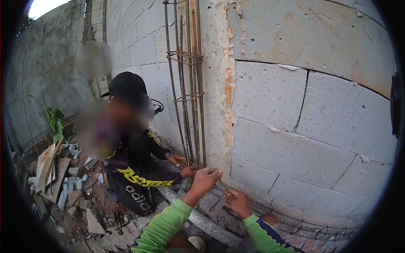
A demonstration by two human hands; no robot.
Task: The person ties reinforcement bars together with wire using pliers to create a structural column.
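Observation:
My left hand (pixel 205 182), in a green sleeve, is closed in a pinch near the foot of the upright rebar cage (pixel 190 84). To its lower right, my right hand (pixel 238 203) is closed too, with its fingers bent. A thin brownish wire (pixel 222 184) runs between the fingertips of both hands. Its ends are hidden in my fingers. Below my hands, horizontal rebar (pixel 291 225) with bent ties lies along the base of the wall. The upright bars carry square wire ties at several heights.
A co-worker in a black cap (pixel 125 84) crouches at left, both hands (pixel 185 168) at the cage's foot. A grey pipe (pixel 211 227) lies below my arms. Broken rubble (pixel 80 198) covers the ground at left. A light block wall (pixel 291 168) stands close on the right.

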